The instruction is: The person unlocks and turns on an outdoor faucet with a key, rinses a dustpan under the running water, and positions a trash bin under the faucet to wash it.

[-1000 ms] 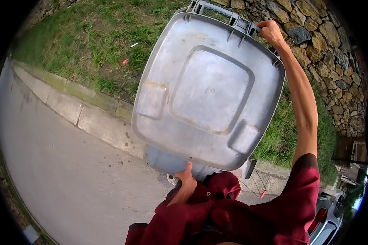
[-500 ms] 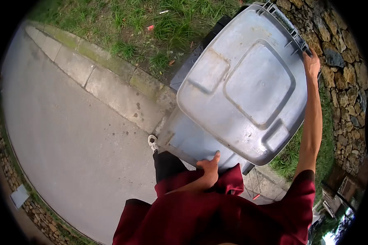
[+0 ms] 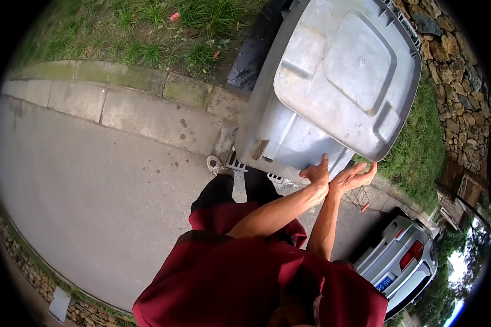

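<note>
A large grey plastic bin [image 3: 262, 128] stands tilted at the kerb, with its big grey lid [image 3: 360, 60] hanging open over one side. My left hand [image 3: 317, 171] rests at the bin's lower edge, thumb up and fingers apart. Just right of it, my right hand [image 3: 353, 179] is below the lid's lower corner, palm turned up, with its fingers spread and nothing seen in it. The wrists are close together. Whether the right fingertips touch the lid's edge I cannot tell.
A stone kerb [image 3: 131, 111] runs between the road [image 3: 93, 185] and the grass. A drain grate [image 3: 234, 162] lies by my shoe [image 3: 214, 164]. At the lower right is a parked silver car [image 3: 401, 256]. A stone wall [image 3: 455, 109] rises at the right.
My right hand has let go of the lid's hinge side and come down beside my left hand. The bin and lid now appear farther up and right, and more of the bin's body shows.
</note>
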Action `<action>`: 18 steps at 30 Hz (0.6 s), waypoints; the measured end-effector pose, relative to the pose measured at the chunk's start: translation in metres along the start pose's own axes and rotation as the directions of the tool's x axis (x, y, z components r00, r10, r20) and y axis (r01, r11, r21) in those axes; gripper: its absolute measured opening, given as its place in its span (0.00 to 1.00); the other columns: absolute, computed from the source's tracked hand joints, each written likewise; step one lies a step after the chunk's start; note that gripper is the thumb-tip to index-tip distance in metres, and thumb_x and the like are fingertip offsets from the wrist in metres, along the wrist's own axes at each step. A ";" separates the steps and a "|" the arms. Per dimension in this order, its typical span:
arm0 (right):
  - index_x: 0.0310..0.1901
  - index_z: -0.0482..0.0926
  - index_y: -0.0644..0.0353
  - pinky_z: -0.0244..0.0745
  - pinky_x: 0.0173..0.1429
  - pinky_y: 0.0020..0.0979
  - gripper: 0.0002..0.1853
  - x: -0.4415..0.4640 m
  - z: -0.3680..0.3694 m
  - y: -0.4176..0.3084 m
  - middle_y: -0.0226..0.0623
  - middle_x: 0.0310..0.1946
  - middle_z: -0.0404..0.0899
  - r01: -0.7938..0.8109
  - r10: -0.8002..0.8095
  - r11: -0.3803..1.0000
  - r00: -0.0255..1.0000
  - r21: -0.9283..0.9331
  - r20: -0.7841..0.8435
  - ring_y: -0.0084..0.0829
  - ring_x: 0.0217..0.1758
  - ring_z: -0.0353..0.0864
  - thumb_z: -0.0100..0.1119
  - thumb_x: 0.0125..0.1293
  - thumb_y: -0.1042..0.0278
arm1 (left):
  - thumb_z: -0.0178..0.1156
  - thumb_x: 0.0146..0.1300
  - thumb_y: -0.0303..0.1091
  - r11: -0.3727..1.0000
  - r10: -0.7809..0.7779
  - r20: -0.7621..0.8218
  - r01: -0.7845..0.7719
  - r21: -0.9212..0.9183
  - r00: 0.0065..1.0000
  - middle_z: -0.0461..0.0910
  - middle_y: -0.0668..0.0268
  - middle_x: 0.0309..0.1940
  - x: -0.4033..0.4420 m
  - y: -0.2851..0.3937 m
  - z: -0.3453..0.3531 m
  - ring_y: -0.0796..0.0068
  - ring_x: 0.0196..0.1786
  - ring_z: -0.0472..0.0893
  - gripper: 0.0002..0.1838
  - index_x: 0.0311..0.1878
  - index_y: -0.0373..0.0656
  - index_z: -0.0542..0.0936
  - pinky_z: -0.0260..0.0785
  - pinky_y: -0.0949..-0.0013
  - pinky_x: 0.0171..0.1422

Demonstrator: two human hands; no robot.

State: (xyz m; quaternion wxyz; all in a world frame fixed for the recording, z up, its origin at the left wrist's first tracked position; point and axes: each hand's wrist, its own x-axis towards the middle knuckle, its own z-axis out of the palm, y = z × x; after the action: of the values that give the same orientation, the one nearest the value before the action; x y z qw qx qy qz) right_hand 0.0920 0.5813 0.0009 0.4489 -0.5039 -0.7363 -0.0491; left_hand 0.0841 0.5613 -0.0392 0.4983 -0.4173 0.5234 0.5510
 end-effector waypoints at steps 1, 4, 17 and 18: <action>0.59 0.65 0.70 0.63 0.61 0.42 0.20 -0.007 0.004 0.028 0.54 0.55 0.68 -0.281 0.284 0.958 0.958 0.051 -0.042 0.45 0.56 0.68 0.45 0.72 0.64 | 0.71 0.53 0.49 0.999 0.021 0.052 -0.020 -0.035 0.998 0.57 0.38 0.57 -0.003 -0.003 -0.002 0.57 0.63 0.62 0.45 0.52 0.30 0.48 0.55 0.63 0.70; 0.58 0.69 0.70 0.66 0.60 0.38 0.22 -0.045 0.015 0.086 0.53 0.53 0.72 -0.641 0.620 0.767 0.752 0.031 0.224 0.43 0.54 0.72 0.48 0.70 0.61 | 0.70 0.54 0.48 0.993 0.088 0.084 -0.094 0.070 0.993 0.56 0.39 0.58 0.002 -0.005 -0.003 0.58 0.63 0.61 0.45 0.54 0.27 0.49 0.56 0.64 0.69; 0.54 0.72 0.68 0.65 0.60 0.41 0.15 -0.052 0.048 0.051 0.50 0.51 0.73 -0.401 0.414 0.889 0.910 -0.220 0.014 0.47 0.55 0.70 0.46 0.70 0.72 | 0.57 0.59 0.21 0.166 0.450 0.893 -0.983 -0.084 0.000 0.79 0.64 0.38 -0.109 0.300 -0.082 0.76 0.37 0.77 0.06 0.39 0.38 0.79 0.70 0.73 0.43; 0.54 0.71 0.68 0.65 0.60 0.41 0.15 -0.051 0.051 0.052 0.50 0.51 0.73 -0.387 0.402 0.890 0.916 -0.239 0.012 0.47 0.56 0.69 0.46 0.70 0.72 | 0.56 0.61 0.20 0.038 0.521 0.848 -0.989 -0.141 -0.100 0.77 0.66 0.42 -0.103 0.346 -0.061 0.78 0.44 0.75 0.06 0.40 0.37 0.80 0.67 0.75 0.49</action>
State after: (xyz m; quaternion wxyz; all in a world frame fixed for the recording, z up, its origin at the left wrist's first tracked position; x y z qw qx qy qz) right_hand 0.1066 0.5979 -0.0855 0.3647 -0.6931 -0.6212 -0.0272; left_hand -0.2450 0.5042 0.1116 0.2850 0.4426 0.5424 0.6547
